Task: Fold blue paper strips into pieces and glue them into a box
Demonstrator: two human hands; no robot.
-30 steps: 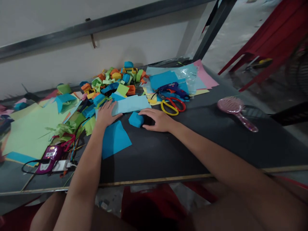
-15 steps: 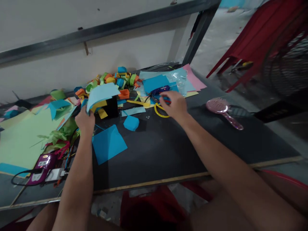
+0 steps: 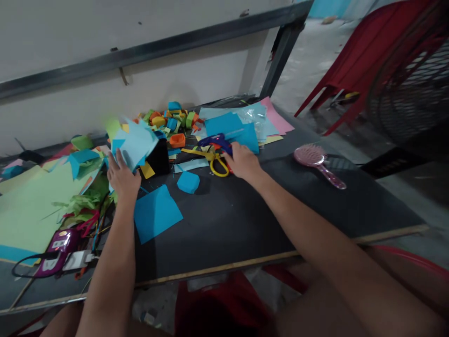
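Observation:
My right hand [image 3: 244, 161] is closed around the handle of a dark blue glue gun [image 3: 216, 139], with a pale stick poking out of its back. Yellow-handled scissors [image 3: 218, 164] lie just beside that hand. On the left, my left hand [image 3: 123, 177] has its fingers spread against light blue paper pieces [image 3: 135, 142], which are blurred and leaning over a black box [image 3: 159, 157]. Closer to me lie a flat blue paper sheet [image 3: 157, 214] and a small folded blue paper shape [image 3: 188, 182].
Small folded coloured paper shapes [image 3: 171, 117] are heaped along the wall. Paper sheets [image 3: 224, 125] lie at the back right, near a pink hairbrush [image 3: 317, 159]. At left are a large pale green sheet [image 3: 31, 201] and a purple device [image 3: 58, 252] with a cable. A fan [image 3: 414, 89] stands at right.
My right hand has taken hold of the glue gun and shifted it a little left and nearer. My left hand has opened, and the papers by it have tipped and spread.

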